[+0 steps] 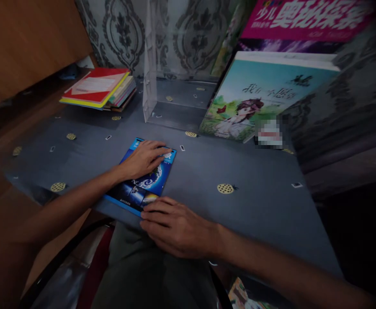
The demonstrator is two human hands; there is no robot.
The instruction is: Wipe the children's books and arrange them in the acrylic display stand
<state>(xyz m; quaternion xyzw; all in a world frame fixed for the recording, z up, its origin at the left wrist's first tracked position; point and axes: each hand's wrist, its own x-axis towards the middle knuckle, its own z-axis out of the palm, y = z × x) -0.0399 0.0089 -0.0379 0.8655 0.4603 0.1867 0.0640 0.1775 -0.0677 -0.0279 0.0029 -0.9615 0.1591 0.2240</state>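
Note:
A blue paperback book (156,180) with a space-themed cover lies flat at the table's front edge, slightly turned. My left hand (146,159) rests palm down across its upper half, fingers stretched out and covering part of the title. At the lower right corner of the book, my right hand (181,225) has its fingers curled close together on the edge. The tips touch the corner, and the thumb is hard to make out.
A clear acrylic book rack (149,73) stands at the back. To its right lean a book with a drawn girl (271,94) and a magenta-topped book (304,21). At the back left is a stack of books (94,86). A patterned grey cloth (255,210) covers the table.

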